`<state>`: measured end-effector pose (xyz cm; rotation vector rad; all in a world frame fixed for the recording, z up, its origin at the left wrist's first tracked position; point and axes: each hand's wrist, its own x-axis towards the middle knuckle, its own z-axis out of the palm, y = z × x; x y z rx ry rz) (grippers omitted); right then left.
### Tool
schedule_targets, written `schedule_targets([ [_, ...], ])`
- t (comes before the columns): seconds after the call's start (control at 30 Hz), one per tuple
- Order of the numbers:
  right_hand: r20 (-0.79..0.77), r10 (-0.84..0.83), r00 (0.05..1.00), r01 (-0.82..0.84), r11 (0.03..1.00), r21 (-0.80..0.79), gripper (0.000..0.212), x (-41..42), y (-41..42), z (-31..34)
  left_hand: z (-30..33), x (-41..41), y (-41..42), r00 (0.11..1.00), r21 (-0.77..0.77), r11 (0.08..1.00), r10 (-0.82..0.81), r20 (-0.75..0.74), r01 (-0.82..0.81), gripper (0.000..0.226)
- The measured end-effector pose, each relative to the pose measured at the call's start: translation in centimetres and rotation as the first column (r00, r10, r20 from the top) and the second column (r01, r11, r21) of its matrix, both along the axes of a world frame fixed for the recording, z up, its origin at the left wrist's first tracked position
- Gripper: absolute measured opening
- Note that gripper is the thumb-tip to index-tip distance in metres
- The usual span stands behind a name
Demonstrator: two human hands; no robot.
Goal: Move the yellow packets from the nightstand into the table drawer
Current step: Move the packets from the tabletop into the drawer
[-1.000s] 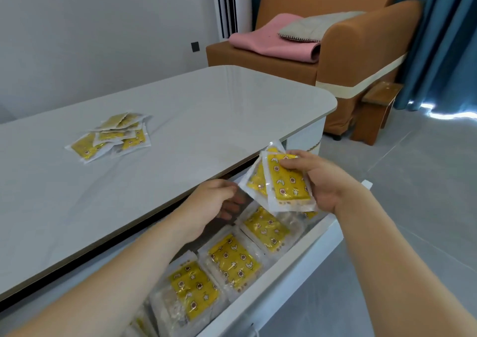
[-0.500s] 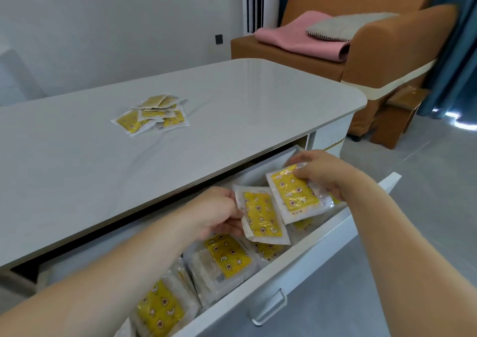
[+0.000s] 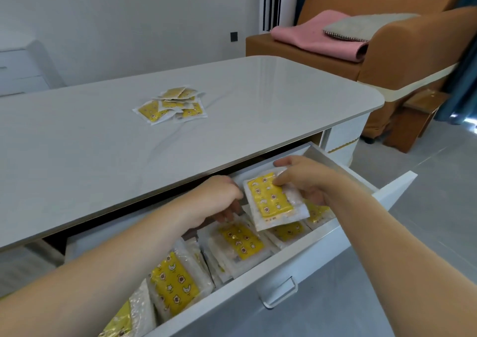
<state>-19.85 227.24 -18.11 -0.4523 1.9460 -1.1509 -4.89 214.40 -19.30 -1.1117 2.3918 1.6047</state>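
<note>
Hands work inside the drawer [image 3: 296,267]: right hand [image 3: 307,179] pinches one packet [image 3: 275,201], left hand [image 3: 219,198] curls among roughly five others, grip unclear.

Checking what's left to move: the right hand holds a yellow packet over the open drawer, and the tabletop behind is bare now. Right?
Not quite. The right hand does hold a yellow packet over the open drawer, but the head view shows a pile of packets on the tabletop.

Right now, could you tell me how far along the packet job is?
Done: rows of yellow packets already fill the open drawer. In hand: the right hand holds one packet over them; the left hand reaches inside. Left: a small pile on the tabletop.
</note>
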Motion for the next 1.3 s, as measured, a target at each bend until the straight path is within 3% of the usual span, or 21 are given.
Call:
schedule_targets([
  [0.1, 0.061, 0.157, 0.986, -0.156, 0.987, -0.022, 0.033, 2.1, -1.3, -0.3, -0.6, 1.5, -0.9, 0.996, 0.051, 0.997, 0.056, -0.067, -0.052, 0.019],
  [0.2, -0.008, 0.234, 0.972, -0.234, 0.972, 0.023, 0.033, 3.4, -2.2, -0.8, -1.5, 2.9, -1.4, 0.992, 0.071, 0.992, 0.108, -0.067, -0.103, 0.018],
  [0.3, -0.230, 0.344, 0.911, -0.319, 0.938, 0.138, 0.031, 4.8, -3.0, -1.8, -1.9, 4.0, -1.9, 0.995, -0.003, 0.995, 0.100, -0.025, -0.101, 0.011],
  [0.4, -0.481, 0.484, 0.731, -0.366, 0.873, 0.322, 0.028, 5.9, -3.7, -2.4, -2.2, 4.5, -2.3, 0.991, -0.184, 0.982, -0.019, 0.130, 0.043, 0.013],
  [0.57, -0.552, 0.594, 0.585, -0.376, 0.802, 0.465, 0.030, 6.8, -4.0, -2.9, -1.9, 4.6, -1.7, 0.912, -0.450, 0.829, -0.162, 0.376, 0.333, 0.020],
  [0.7, -0.633, 0.632, 0.447, -0.337, 0.774, 0.536, 0.034, 7.2, -3.8, -3.1, -2.2, 4.8, -1.5, 0.890, -0.599, 0.687, -0.162, 0.426, 0.411, 0.023],
  [0.8, -0.676, 0.636, 0.372, -0.310, 0.771, 0.556, 0.037, 7.2, -3.8, -3.4, -2.1, 5.0, -1.4, 0.891, -0.623, 0.657, -0.178, 0.419, 0.424, 0.029],
  [1.17, -0.698, 0.570, 0.434, -0.357, 0.820, 0.448, 0.040, 6.7, -2.0, -1.1, 0.4, 6.2, -2.3, 0.883, -0.625, 0.626, -0.292, 0.368, 0.467, 0.022],
  [1.3, -0.748, 0.405, 0.525, -0.353, 0.904, 0.241, 0.035, 6.4, -2.1, 1.0, 2.7, 6.3, -2.0, 0.932, -0.699, 0.624, -0.307, 0.190, 0.348, 0.012],
])
